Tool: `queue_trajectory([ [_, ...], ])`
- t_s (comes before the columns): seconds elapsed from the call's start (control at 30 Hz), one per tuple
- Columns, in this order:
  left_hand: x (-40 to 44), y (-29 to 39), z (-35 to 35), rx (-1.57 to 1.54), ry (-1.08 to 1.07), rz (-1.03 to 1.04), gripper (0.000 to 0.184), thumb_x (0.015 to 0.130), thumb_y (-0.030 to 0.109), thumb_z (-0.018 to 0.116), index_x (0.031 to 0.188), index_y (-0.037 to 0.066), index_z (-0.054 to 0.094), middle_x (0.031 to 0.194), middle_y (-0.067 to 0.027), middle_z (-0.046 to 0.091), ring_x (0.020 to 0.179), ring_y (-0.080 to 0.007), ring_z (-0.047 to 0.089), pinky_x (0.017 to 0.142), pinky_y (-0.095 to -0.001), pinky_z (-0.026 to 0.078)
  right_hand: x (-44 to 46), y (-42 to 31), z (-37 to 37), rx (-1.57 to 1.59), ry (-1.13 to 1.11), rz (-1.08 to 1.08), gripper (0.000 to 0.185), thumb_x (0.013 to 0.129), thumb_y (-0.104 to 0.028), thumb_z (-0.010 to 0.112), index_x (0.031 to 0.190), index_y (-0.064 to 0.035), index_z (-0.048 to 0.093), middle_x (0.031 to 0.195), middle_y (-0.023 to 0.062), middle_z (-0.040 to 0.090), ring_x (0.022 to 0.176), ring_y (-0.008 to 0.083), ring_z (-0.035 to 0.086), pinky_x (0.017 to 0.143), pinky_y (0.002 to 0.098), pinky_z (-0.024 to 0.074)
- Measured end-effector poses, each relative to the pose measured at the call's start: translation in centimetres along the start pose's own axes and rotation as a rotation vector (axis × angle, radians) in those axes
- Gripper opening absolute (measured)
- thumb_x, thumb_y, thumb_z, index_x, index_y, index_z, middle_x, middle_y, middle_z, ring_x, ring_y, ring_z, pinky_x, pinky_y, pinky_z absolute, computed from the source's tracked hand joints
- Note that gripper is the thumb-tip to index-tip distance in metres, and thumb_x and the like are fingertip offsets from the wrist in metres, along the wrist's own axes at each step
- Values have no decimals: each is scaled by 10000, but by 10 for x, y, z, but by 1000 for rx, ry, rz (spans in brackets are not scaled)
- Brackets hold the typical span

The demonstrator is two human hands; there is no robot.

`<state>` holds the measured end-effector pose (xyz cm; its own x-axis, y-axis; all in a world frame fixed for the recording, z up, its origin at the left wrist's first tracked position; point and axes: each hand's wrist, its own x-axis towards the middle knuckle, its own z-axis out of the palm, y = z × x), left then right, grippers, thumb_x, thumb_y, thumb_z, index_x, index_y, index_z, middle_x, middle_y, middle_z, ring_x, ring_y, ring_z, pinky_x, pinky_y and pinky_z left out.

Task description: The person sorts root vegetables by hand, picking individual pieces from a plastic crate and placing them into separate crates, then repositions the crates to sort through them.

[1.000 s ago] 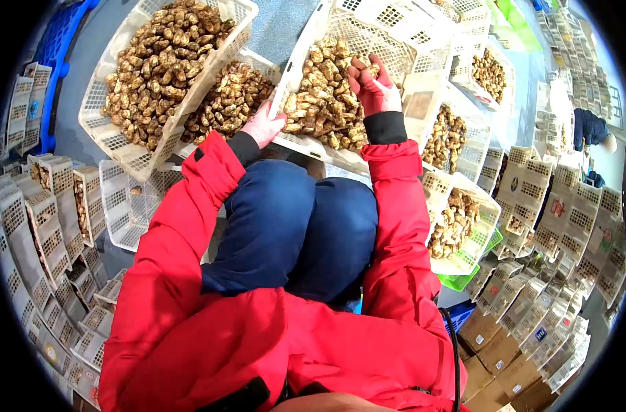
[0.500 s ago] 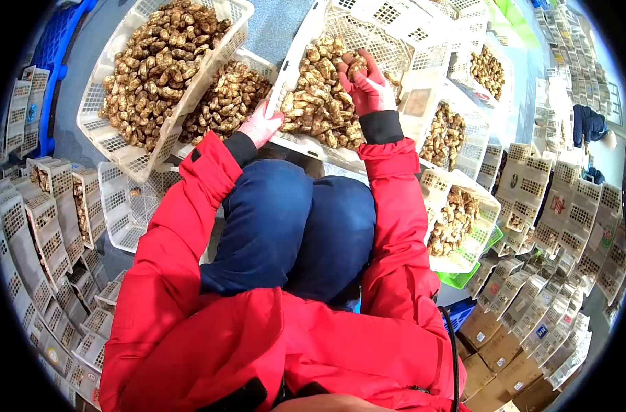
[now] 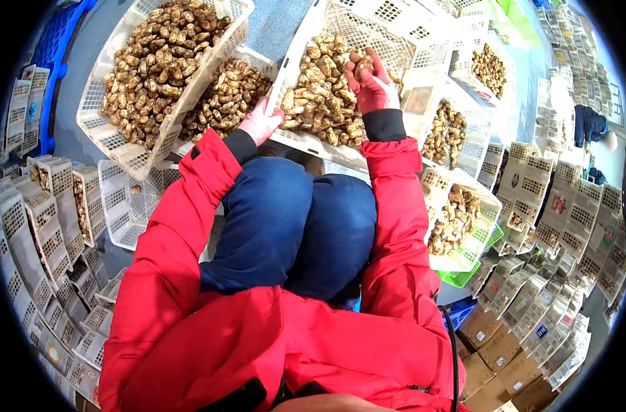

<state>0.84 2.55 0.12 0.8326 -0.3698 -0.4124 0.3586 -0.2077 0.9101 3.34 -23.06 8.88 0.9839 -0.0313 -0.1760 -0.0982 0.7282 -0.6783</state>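
Over the middle white plastic crate [image 3: 402, 51], my right hand [image 3: 376, 88] has its fingers curled around a brown-and-cream mushroom [image 3: 363, 64]. Below and to the left of it lies a loose heap of similar stubby mushrooms [image 3: 320, 103] inside the same crate. My left hand [image 3: 260, 123] grips that crate's near left edge, its fingertips on the rim and partly hidden. Just left of my left hand, a lower crate holds darker mushrooms [image 3: 225, 101].
A fuller mushroom crate [image 3: 93, 117] is tilted at the upper left. On the right are smaller crates with mushrooms [image 3: 457, 220]. Stacked crates [image 3: 35, 226] line both sides, with cardboard boxes [image 3: 502, 347] at lower right. Another person [image 3: 591, 127] is at far right.
My right hand, still holding a mushroom, has shifted slightly to the right over the crate, and its fingers have turned a little. My left hand stays on the rim.
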Motion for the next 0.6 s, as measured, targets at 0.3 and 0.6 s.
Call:
queue_trajectory([
  [0.3,-3,7,1,-59,-13,-73,276,827,175,557,1042,22,476,727,-21,491,612,-88,430,541,-251,387,-4,-5,8,-112,33,28,523,830,8,538,1305,-37,324,1118,175,532,924,230,576,764,286,498],
  [0.6,-2,10,0,-45,12,26,373,798,150,588,1121,11,462,845,-73,549,731,-140,496,655,-283,434,1,1,-3,-150,69,17,431,848,-31,523,1254,-20,380,1098,171,545,947,238,569,791,320,486],
])
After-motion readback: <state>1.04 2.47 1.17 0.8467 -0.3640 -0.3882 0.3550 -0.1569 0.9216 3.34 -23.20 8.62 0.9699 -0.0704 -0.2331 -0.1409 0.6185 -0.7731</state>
